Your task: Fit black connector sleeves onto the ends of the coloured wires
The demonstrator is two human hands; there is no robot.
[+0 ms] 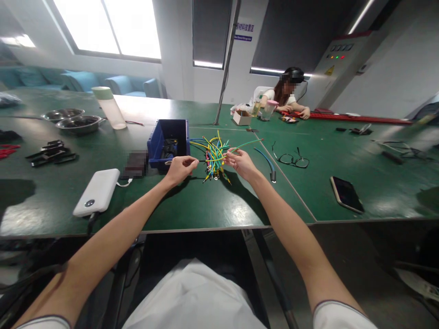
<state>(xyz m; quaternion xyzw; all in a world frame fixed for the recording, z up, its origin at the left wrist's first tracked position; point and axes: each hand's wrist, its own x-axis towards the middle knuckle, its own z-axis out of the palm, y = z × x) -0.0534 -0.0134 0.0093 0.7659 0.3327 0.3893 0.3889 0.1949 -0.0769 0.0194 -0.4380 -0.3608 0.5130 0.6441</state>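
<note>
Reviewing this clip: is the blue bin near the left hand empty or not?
Not empty: dark pieces show inside the blue bin.

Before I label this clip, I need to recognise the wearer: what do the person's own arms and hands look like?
The left hand and right hand are ungloved. Both forearms are bare, with no watch visible. Short white sleeves, dark-edged at the hem, end on the upper arms.
</note>
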